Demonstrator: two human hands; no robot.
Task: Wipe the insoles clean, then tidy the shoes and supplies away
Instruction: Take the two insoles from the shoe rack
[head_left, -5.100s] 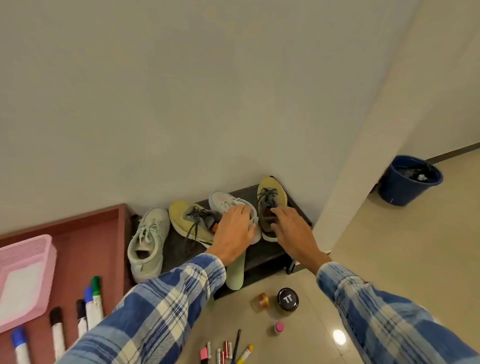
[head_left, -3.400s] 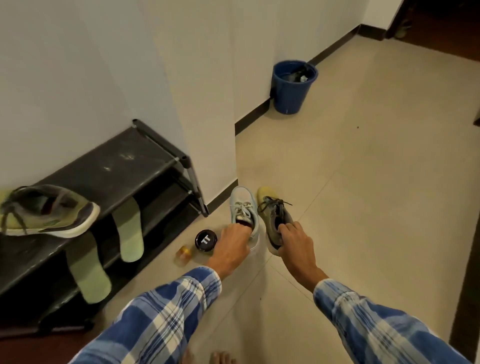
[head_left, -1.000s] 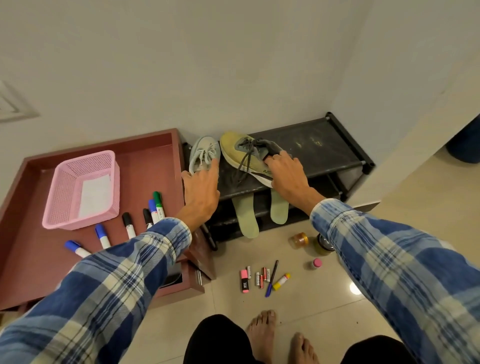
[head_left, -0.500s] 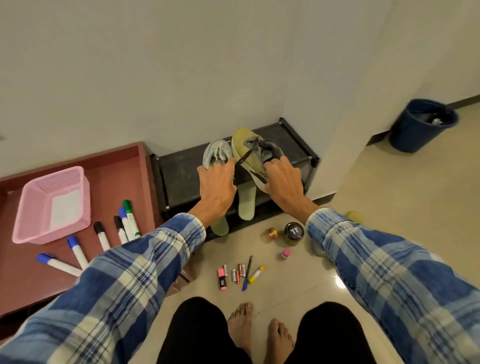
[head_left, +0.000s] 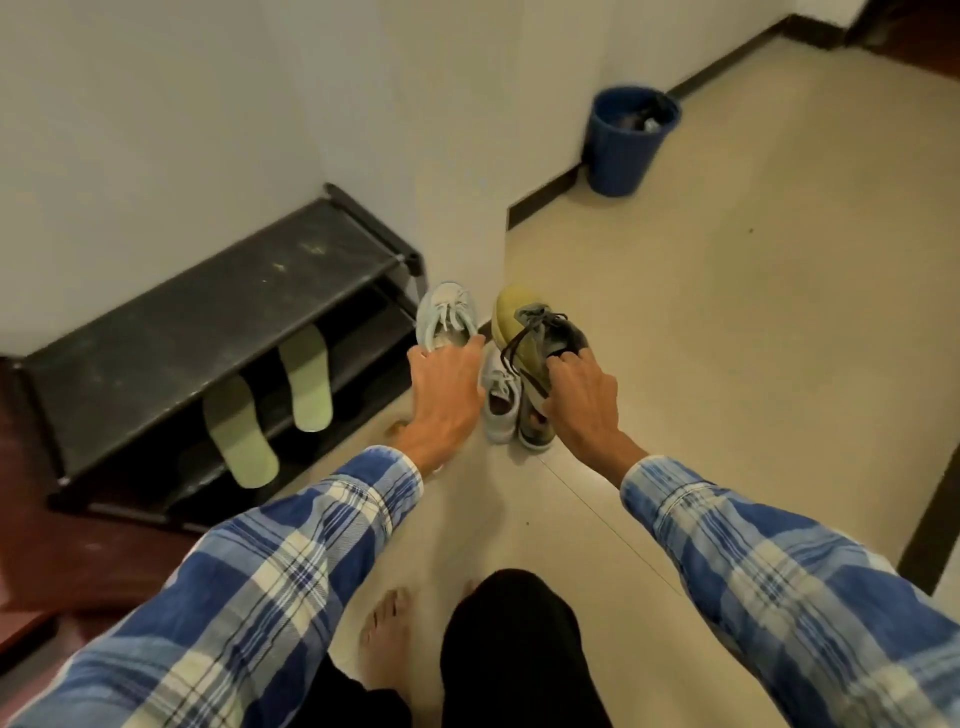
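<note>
1. grip state. the left hand (head_left: 444, 400) holds a pale shoe (head_left: 447, 317) at its heel end, fingers curled over the collar. the right hand (head_left: 584, 397) grasps a yellow shoe (head_left: 527, 332) the same way, fingertips hooked inside the opening.

2. orientation. both held shoes point toe-first away from the person, with their long axes nearly parallel and a narrow gap between them. both are clear of the floor (head_left: 727, 338).

3. controlling relation. a white shoe (head_left: 501, 410) and a grey shoe (head_left: 535, 434) stand side by side on the floor between the two hands, toes also pointing away. the yellow shoe hangs over the grey one. judged next move: set each held shoe down outside this pair, not on top of it.

4. insoles. two green insoles (head_left: 239, 436) (head_left: 306, 384) hang over the front of a lower shelf of the shoe rack (head_left: 208, 317), long axes pointing toward the person. the left hand is the nearer one.

5. markings. no brand, label or writing can be read.
</note>
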